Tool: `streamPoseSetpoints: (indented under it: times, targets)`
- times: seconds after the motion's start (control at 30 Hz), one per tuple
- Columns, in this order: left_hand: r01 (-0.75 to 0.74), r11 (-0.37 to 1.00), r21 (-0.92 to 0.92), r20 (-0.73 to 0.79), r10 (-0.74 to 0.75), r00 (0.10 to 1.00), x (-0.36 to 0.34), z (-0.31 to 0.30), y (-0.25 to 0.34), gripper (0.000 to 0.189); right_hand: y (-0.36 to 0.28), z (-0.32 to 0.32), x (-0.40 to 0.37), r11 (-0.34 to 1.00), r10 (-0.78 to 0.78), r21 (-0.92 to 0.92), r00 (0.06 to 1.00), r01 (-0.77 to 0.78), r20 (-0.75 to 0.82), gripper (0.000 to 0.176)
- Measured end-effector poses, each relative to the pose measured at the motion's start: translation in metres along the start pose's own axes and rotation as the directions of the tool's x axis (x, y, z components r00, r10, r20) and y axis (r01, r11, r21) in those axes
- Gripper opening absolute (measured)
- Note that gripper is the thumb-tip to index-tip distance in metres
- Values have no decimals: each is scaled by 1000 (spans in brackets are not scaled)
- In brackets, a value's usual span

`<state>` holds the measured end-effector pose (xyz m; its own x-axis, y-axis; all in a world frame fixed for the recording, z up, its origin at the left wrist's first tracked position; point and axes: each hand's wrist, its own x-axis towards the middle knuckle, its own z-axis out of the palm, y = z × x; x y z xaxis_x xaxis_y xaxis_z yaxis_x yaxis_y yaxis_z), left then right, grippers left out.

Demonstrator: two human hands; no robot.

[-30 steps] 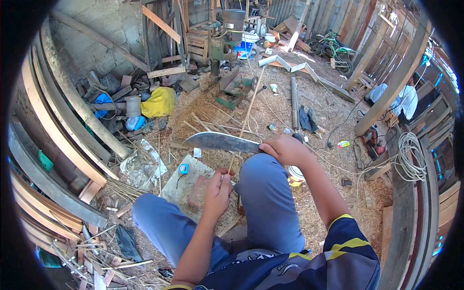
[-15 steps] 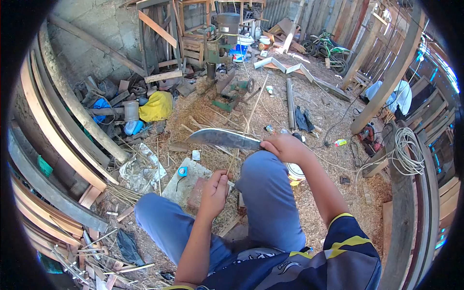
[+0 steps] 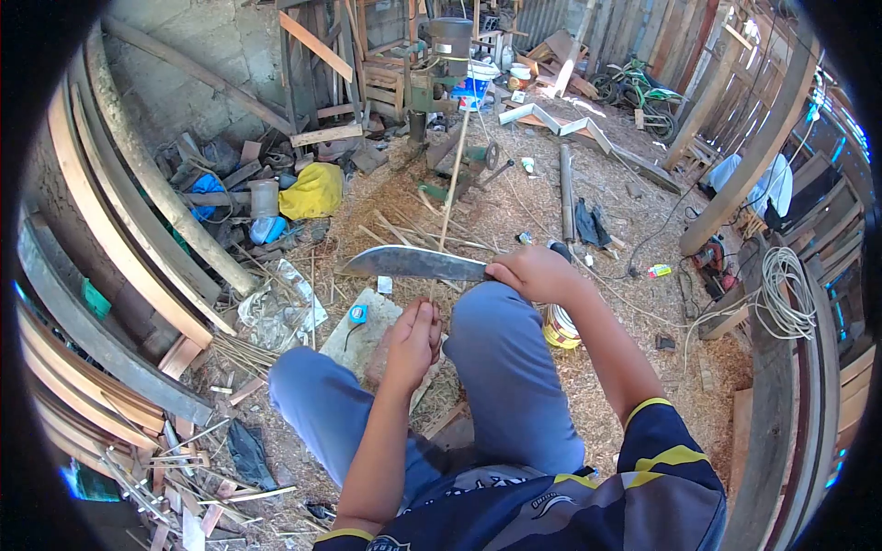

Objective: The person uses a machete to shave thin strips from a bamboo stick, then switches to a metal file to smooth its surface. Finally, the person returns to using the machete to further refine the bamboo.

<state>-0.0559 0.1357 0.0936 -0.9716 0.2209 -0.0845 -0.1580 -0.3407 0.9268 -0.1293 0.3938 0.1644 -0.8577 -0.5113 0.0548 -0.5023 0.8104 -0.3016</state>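
Swung left since the earlier frame, the far end of the thin stick (image 3: pixel 453 184) now lies in line with the blue-and-white bucket (image 3: pixel 472 90), and the left hand (image 3: pixel 413 344) has shifted a little farther forward. Pale tan, slender and nearly straight, the stick runs from the left hand toward the far side of the scene, over the shavings-covered floor (image 3: pixel 367 253). The broad knife (image 3: pixel 413 263) lies across it: a dark grey, mottled blade with a bright line along its far side and a curved tip pointing left. It hides part of the stick; whether they touch cannot be told.

The left fingers are curled closed around the stick's near end. The right hand (image 3: pixel 536 273), just beyond the right knee (image 3: pixel 501 317), is closed on the knife's handle, whose dark end shows at right; its undermost fingers are hidden. Left of the left hand, a blue tape measure (image 3: pixel 357 314) lies on a grey slab (image 3: pixel 377 305).
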Motion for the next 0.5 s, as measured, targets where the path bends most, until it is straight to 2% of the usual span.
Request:
streamPoseSetpoints:
  times: [0.07, 0.23, 0.33, 0.43, 0.5]
  targets:
    - [-18, 1000, 12, -8, 18, 1000, 5, -3, 1, 32, -9, 1, 4, 999, -44, -9, 999, 44, -18, 47]
    - [-41, 997, 59, -4, 42, 999, 6, -11, 1, 28, -7, 5, 3, 999, -39, -20, 998, 38, -49, 45]
    - [-82, 981, 176, -9, 85, 996, -1, -13, -3, 28, 3, 1, 0, 999, -22, -30, 999, 21, -38, 44]
    - [-70, 981, 180, -2, 71, 997, -11, -16, -5, 28, 11, -3, -7, 1000, -13, -24, 999, 12, -44, 44]
    - [-86, 964, 250, 9, 86, 996, -18, -18, -5, 27, 16, -7, -11, 1000, -9, -12, 999, 8, -54, 45]
